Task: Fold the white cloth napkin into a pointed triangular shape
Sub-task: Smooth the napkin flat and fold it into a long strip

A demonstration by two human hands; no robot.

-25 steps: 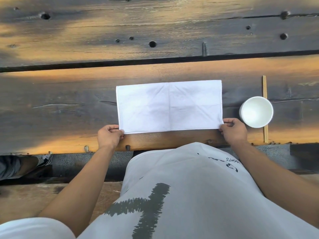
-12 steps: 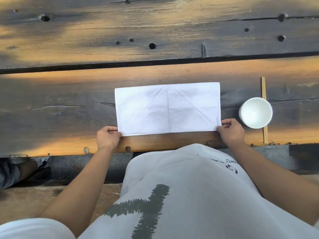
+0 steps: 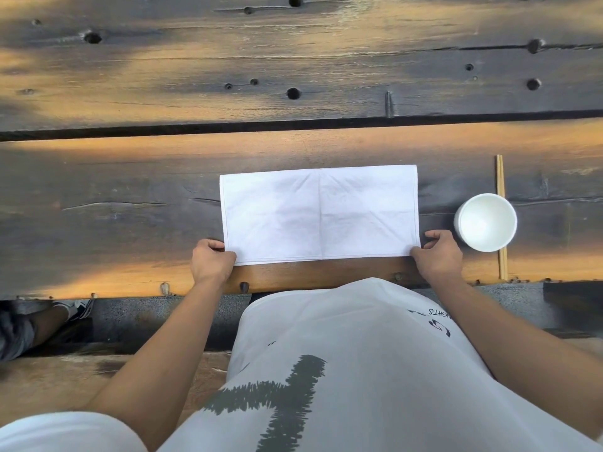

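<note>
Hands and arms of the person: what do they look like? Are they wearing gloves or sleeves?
No gloves. The left hand and right hand are bare, with no rings, watch or bracelets showing. Both forearms are bare too. A short white sleeve covers the left upper arm, matching the white T-shirt with its dark brush-stroke print and small dark lettering.

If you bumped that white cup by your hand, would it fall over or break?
The white cup stands upright and looks wide and squat, so a light bump would probably slide it rather than tip it. It looks like ceramic, so it may chip if it fell. It sits near the table edge beside the right hand.
</note>
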